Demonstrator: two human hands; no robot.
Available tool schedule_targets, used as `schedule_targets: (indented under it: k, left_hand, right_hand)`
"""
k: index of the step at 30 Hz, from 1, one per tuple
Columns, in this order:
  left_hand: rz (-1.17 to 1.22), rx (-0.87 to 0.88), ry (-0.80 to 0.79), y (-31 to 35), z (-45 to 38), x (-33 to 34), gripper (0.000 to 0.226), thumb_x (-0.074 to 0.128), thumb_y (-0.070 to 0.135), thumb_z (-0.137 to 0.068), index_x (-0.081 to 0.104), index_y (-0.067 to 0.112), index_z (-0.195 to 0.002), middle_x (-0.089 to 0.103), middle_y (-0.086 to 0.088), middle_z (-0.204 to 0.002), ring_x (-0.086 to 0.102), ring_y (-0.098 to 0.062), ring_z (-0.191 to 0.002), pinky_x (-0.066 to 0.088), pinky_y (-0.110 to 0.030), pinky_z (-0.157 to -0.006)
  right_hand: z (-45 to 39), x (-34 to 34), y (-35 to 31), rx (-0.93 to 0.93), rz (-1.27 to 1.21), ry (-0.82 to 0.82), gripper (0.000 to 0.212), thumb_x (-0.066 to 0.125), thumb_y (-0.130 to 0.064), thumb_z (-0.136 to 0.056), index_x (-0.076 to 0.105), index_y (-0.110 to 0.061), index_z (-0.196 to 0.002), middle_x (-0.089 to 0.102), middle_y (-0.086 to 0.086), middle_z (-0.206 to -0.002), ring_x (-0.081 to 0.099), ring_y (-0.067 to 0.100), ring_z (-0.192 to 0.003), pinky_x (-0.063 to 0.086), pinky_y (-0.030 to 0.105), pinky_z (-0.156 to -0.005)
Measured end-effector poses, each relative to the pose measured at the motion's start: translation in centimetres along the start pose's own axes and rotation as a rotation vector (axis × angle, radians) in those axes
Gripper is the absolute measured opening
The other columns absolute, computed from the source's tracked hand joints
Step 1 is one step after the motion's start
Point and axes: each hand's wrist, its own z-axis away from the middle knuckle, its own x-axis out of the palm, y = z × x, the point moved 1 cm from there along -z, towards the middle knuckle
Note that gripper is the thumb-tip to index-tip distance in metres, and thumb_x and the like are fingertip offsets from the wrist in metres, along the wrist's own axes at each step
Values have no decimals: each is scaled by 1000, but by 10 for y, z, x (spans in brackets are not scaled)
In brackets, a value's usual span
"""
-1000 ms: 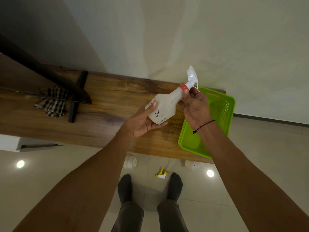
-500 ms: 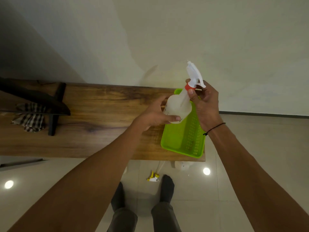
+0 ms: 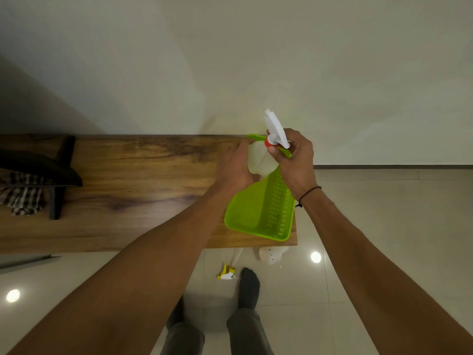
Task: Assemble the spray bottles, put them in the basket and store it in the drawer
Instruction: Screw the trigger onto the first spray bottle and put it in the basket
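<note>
A white spray bottle (image 3: 261, 160) with an orange collar and white trigger head (image 3: 275, 128) stands nearly upright over the far end of the green basket (image 3: 258, 213). My left hand (image 3: 234, 166) wraps the bottle's body from the left. My right hand (image 3: 297, 156) grips the neck and trigger head. The basket lies on the right end of the wooden table (image 3: 133, 190); nothing else shows inside it. A yellow and white trigger head (image 3: 225, 274) lies on the floor, and another white bottle (image 3: 271, 253) lies there, partly hidden under the table edge.
A dark stand (image 3: 57, 180) and a checked cloth (image 3: 21, 198) sit at the table's left end. A plain wall runs behind the table. My feet (image 3: 248, 285) stand on the glossy tiled floor below the table's front edge.
The bottle has swung from tilted to nearly upright and come over the basket's far end. My left hand moved from under the bottle to its side.
</note>
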Motion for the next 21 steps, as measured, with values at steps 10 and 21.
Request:
schedule_targets:
  k: [10, 21]
  left_hand:
    - [-132, -73, 131, -29, 8, 9, 85, 90, 39, -74, 48, 20, -146, 63, -2, -138, 51, -33, -125, 44, -39, -96]
    - [-12, -52, 136, -34, 8, 9, 58, 84, 26, -84, 55, 9, -131, 61, -9, -133, 56, -34, -123, 44, -40, -101]
  right_hand:
    - [-5, 30, 16, -9, 85, -116, 26, 73, 0, -88, 67, -21, -102, 66, -6, -100, 64, 15, -95, 48, 23, -84]
    - [-3, 53, 11, -52, 191, -155, 20, 68, 6, -89, 68, 0, -108, 60, 2, -104, 55, 9, -89, 40, 10, -78]
